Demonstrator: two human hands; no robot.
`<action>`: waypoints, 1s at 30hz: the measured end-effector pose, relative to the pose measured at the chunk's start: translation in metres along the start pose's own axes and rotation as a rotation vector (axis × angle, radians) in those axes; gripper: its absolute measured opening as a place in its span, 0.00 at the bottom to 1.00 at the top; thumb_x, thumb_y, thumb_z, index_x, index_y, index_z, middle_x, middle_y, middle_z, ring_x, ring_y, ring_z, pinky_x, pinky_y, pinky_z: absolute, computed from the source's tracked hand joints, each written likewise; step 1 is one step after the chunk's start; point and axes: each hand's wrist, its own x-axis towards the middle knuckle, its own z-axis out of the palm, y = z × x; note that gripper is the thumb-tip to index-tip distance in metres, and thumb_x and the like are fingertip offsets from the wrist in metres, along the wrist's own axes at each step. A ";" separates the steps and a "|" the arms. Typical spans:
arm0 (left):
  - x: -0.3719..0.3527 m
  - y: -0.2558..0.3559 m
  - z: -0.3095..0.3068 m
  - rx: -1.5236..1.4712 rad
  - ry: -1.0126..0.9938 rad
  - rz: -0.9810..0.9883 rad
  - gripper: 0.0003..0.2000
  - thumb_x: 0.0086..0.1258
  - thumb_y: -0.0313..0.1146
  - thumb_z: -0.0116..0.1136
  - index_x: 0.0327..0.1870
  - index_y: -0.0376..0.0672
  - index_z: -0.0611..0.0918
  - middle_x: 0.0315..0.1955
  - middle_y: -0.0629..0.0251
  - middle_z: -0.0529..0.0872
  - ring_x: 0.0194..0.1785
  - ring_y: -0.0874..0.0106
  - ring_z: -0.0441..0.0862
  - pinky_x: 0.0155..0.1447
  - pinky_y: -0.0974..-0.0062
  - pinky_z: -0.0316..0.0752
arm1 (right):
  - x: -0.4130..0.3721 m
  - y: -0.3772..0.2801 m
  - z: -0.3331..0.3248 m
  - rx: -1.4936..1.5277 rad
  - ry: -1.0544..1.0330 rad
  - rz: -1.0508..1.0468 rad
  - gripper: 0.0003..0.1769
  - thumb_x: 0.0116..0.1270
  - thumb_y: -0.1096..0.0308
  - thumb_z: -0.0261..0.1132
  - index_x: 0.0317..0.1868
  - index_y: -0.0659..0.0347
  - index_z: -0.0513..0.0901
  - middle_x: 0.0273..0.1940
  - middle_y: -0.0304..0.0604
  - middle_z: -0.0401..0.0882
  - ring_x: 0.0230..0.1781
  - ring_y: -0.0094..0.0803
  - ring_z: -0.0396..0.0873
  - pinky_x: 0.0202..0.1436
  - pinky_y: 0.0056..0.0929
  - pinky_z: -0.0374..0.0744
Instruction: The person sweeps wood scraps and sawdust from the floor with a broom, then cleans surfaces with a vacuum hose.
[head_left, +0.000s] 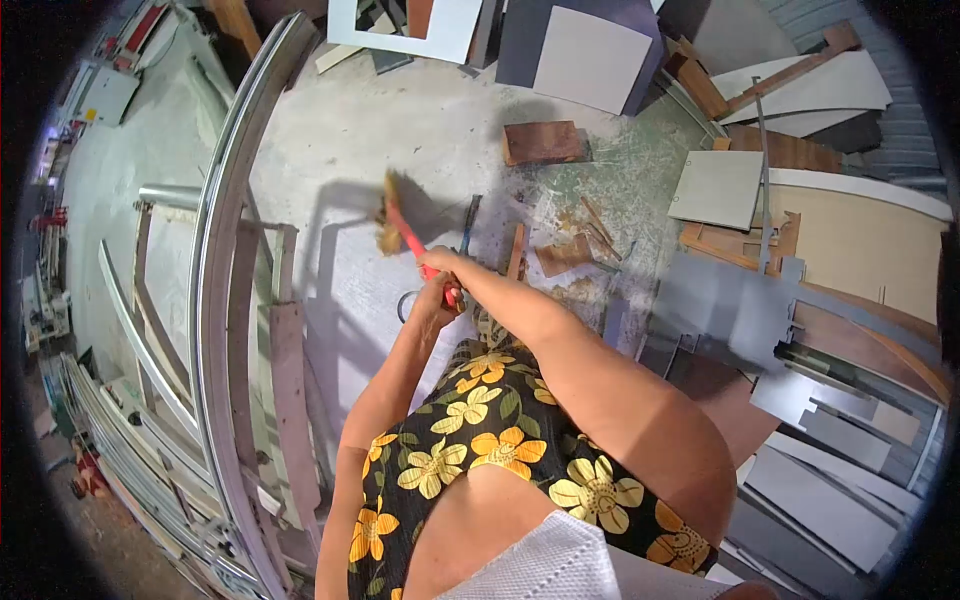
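A broom (402, 226) with a red handle and tan bristles reaches forward and left over the pale floor; its bristle end is blurred. My right hand (440, 263) is wrapped round the handle. Just below it, nearer my body, my left hand (437, 298) is closed round the same handle, its end showing by the fingers. A thin dark ring (402, 306) shows beside my left hand. Right of the hands lie a flat brown wood scrap (565, 256) and some thin wood strips (600, 228). Farther off sits a brown wooden block (541, 142).
A long curved-looking metal rail (207, 260) on a frame runs along my left. Stacked panels and offcuts (820, 390) fill the right side. White and grey boards (590, 58) lean at the back. Bits of debris lie on the floor (440, 130).
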 end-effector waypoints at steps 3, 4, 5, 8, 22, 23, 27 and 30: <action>0.008 0.011 0.020 0.097 -0.035 -0.078 0.02 0.58 0.29 0.45 0.27 0.49 0.69 0.13 0.79 0.67 0.11 0.84 0.63 0.17 0.85 0.60 | 0.012 0.001 -0.023 0.078 0.246 0.052 0.07 0.52 0.73 0.58 0.19 0.66 0.72 0.16 0.46 0.72 0.13 0.34 0.72 0.17 0.33 0.70; 0.008 0.013 0.027 0.118 -0.052 -0.091 0.02 0.58 0.29 0.45 0.27 0.49 0.69 0.13 0.79 0.67 0.11 0.84 0.63 0.17 0.85 0.59 | 0.026 0.009 -0.031 0.096 0.285 0.043 0.06 0.50 0.73 0.58 0.20 0.67 0.74 0.17 0.46 0.74 0.15 0.35 0.74 0.18 0.32 0.72; 0.006 0.015 0.034 0.151 -0.063 -0.077 0.02 0.59 0.30 0.45 0.27 0.49 0.68 0.13 0.78 0.67 0.11 0.84 0.62 0.17 0.84 0.57 | 0.040 0.016 -0.040 0.113 0.323 0.034 0.06 0.47 0.72 0.59 0.20 0.68 0.77 0.18 0.47 0.76 0.17 0.35 0.76 0.20 0.32 0.74; 0.000 0.017 0.046 0.209 -0.097 -0.043 0.02 0.59 0.30 0.46 0.27 0.47 0.68 0.13 0.77 0.67 0.11 0.83 0.61 0.17 0.81 0.57 | 0.025 -0.002 -0.052 0.135 0.393 -0.015 0.05 0.49 0.73 0.58 0.21 0.67 0.74 0.16 0.45 0.73 0.14 0.34 0.73 0.17 0.33 0.71; 0.010 0.047 0.109 0.319 0.000 0.120 0.04 0.57 0.29 0.51 0.26 0.43 0.69 0.15 0.70 0.69 0.13 0.78 0.65 0.16 0.80 0.60 | -0.038 -0.104 -0.082 0.410 0.043 -0.271 0.06 0.55 0.73 0.55 0.31 0.64 0.67 0.17 0.42 0.69 0.13 0.30 0.70 0.14 0.30 0.71; 0.014 0.051 0.112 0.307 -0.017 0.101 0.04 0.57 0.29 0.51 0.26 0.43 0.69 0.15 0.70 0.69 0.13 0.78 0.65 0.16 0.80 0.60 | -0.026 -0.103 -0.085 0.417 0.054 -0.271 0.07 0.55 0.72 0.56 0.32 0.64 0.68 0.16 0.43 0.70 0.12 0.31 0.70 0.14 0.30 0.71; 0.035 0.070 0.123 0.320 -0.091 0.035 0.04 0.58 0.29 0.50 0.27 0.43 0.69 0.13 0.71 0.68 0.12 0.78 0.64 0.17 0.81 0.60 | 0.004 -0.108 -0.102 0.318 0.286 -0.247 0.09 0.47 0.71 0.58 0.15 0.69 0.76 0.16 0.48 0.76 0.15 0.35 0.75 0.19 0.29 0.74; 0.049 0.091 0.145 0.321 -0.096 -0.055 0.03 0.59 0.28 0.47 0.26 0.44 0.69 0.13 0.72 0.68 0.12 0.79 0.63 0.17 0.81 0.59 | 0.004 -0.133 -0.124 0.273 0.298 -0.208 0.08 0.46 0.72 0.58 0.16 0.69 0.77 0.17 0.47 0.77 0.17 0.34 0.76 0.21 0.29 0.75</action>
